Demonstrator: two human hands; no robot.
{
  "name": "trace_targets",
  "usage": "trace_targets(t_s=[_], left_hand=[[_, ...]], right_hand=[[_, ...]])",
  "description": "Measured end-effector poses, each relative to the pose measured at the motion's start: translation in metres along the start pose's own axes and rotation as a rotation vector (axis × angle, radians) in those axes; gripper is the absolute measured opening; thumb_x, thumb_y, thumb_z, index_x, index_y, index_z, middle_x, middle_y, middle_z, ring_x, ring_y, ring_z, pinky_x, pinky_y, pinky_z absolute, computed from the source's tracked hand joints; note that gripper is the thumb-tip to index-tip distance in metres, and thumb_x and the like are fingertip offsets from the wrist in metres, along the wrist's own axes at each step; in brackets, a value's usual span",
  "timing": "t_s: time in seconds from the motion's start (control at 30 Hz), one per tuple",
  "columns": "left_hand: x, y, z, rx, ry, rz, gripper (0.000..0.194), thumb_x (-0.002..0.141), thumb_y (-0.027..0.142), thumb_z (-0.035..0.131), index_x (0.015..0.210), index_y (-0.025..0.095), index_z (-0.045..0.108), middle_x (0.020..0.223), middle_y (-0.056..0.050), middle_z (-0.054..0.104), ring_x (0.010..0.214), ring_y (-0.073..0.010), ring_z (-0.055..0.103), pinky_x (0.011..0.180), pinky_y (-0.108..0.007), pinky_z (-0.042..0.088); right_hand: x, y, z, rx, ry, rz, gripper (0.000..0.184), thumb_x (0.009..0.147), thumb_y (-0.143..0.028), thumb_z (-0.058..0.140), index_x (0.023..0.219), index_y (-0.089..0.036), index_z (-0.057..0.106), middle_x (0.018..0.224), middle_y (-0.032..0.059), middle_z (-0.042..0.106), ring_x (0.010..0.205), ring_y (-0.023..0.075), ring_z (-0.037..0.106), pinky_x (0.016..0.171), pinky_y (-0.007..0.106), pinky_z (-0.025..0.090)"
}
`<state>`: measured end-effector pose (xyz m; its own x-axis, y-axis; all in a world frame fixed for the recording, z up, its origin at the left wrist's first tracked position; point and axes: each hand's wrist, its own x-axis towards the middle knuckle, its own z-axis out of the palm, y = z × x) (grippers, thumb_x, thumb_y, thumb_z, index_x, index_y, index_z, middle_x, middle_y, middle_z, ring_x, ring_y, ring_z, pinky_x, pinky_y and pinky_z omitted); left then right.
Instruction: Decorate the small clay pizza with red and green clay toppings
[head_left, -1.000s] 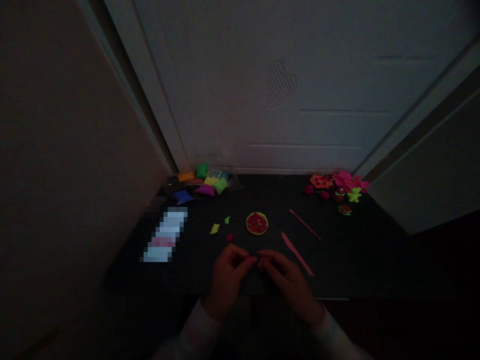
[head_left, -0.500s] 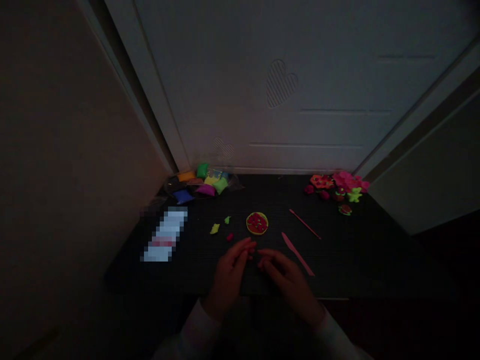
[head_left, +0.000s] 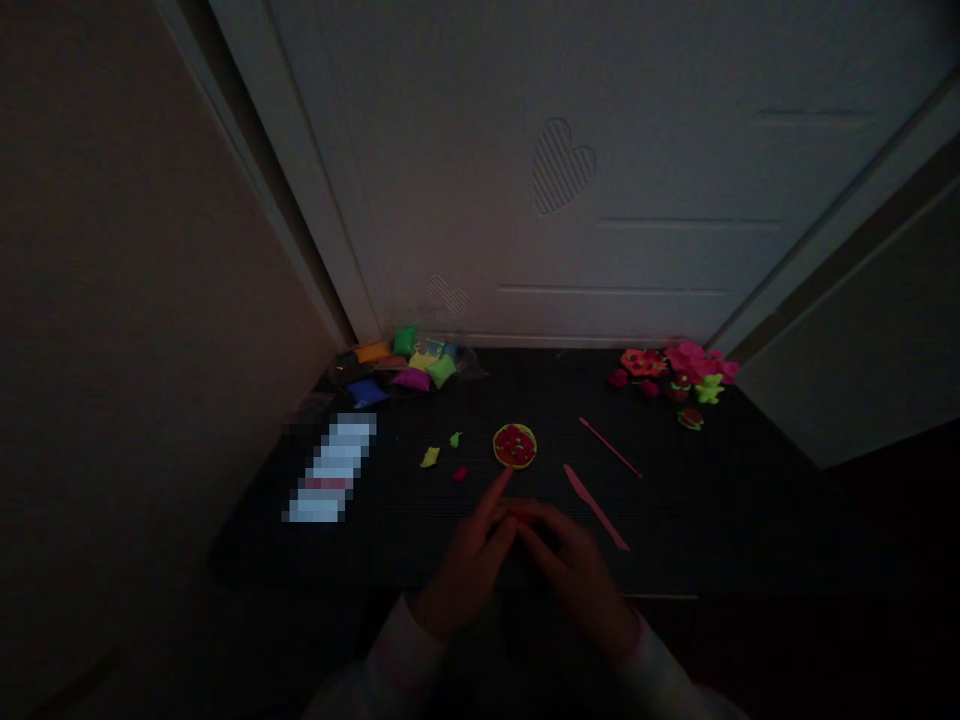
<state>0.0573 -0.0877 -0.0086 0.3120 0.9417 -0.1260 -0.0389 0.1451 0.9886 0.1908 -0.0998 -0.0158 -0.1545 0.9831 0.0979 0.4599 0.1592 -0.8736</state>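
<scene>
My left hand (head_left: 469, 555) and my right hand (head_left: 574, 560) meet at the front of the dark table, fingertips touching. Pinched between them is a small bit of red clay (head_left: 520, 519), mostly covered by the fingers. The left index finger stretches forward toward a round clay pizza (head_left: 514, 446) with a yellow rim and red top, just beyond. To the left of it lie a red clay lump (head_left: 460, 474), a yellow clay piece (head_left: 430, 457) and a light green clay piece (head_left: 455, 439). A pink plastic knife (head_left: 596, 507) rests right of my hands.
A thin pink modelling stick (head_left: 610, 447) lies beyond the knife. Coloured clay packets (head_left: 412, 379) in clear plastic sit back left, near a bright blurred-out rectangle (head_left: 330, 470). Several finished clay figures (head_left: 694, 362) crowd the back right. A white door (head_left: 465, 200) stands behind the table (head_left: 720, 500).
My hands have come together from slightly apart, the right moving left. The left index finger now points forward, and the red bit shows between the fingers.
</scene>
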Motion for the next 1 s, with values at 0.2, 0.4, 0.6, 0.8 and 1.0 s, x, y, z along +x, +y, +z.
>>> trace_targets(t_s=[0.2, 0.4, 0.6, 0.8, 1.0], left_hand=[[0.003, -0.006, -0.002, -0.04, 0.275, 0.0, 0.036, 0.081, 0.033, 0.046, 0.112, 0.016, 0.049, 0.094, -0.006, 0.065, 0.084, -0.0148, 0.059, 0.08, -0.026, 0.043], [0.003, -0.004, -0.002, -0.043, 0.318, 0.001, 0.031, 0.079, 0.036, 0.047, 0.102, 0.016, 0.056, 0.087, -0.005, 0.065, 0.077, -0.0147, 0.057, 0.074, -0.025, 0.043], [0.003, -0.004, -0.002, -0.03, 0.318, 0.022, 0.028, 0.08, 0.035, 0.046, 0.099, 0.017, 0.058, 0.085, -0.004, 0.065, 0.076, -0.0148, 0.057, 0.074, -0.027, 0.044], [0.002, -0.003, -0.002, -0.034, 0.321, 0.011, 0.025, 0.08, 0.033, 0.047, 0.096, 0.019, 0.059, 0.083, -0.003, 0.064, 0.076, -0.0136, 0.056, 0.074, -0.025, 0.043], [0.002, -0.006, -0.003, -0.055, 0.307, 0.029, 0.023, 0.08, 0.032, 0.047, 0.094, 0.019, 0.059, 0.082, -0.002, 0.064, 0.076, -0.0132, 0.056, 0.074, -0.024, 0.043]], right_hand=[[0.002, 0.01, -0.006, -0.359, 0.05, -0.071, 0.023, 0.084, -0.027, 0.042, 0.092, -0.019, 0.063, 0.088, 0.0076, 0.064, 0.085, 0.0205, 0.057, 0.077, 0.036, 0.044], [-0.007, 0.013, -0.008, -0.655, 0.049, -0.136, 0.028, 0.084, -0.021, 0.04, 0.105, -0.02, 0.059, 0.103, 0.0098, 0.06, 0.091, 0.0245, 0.052, 0.08, 0.043, 0.038], [-0.013, 0.004, 0.0, -0.859, -0.005, -0.199, 0.038, 0.081, -0.034, 0.046, 0.117, -0.021, 0.05, 0.126, 0.0069, 0.048, 0.109, 0.0277, 0.043, 0.086, 0.046, 0.032], [-0.012, 0.008, -0.009, -0.927, 0.014, -0.182, 0.041, 0.081, -0.037, 0.046, 0.118, -0.018, 0.05, 0.128, 0.0086, 0.046, 0.115, 0.0284, 0.039, 0.09, 0.046, 0.027], [-0.037, 0.011, -0.005, -0.954, -0.06, -0.248, 0.047, 0.082, -0.034, 0.044, 0.125, -0.015, 0.041, 0.13, 0.0061, 0.044, 0.118, 0.0271, 0.037, 0.094, 0.048, 0.019]])
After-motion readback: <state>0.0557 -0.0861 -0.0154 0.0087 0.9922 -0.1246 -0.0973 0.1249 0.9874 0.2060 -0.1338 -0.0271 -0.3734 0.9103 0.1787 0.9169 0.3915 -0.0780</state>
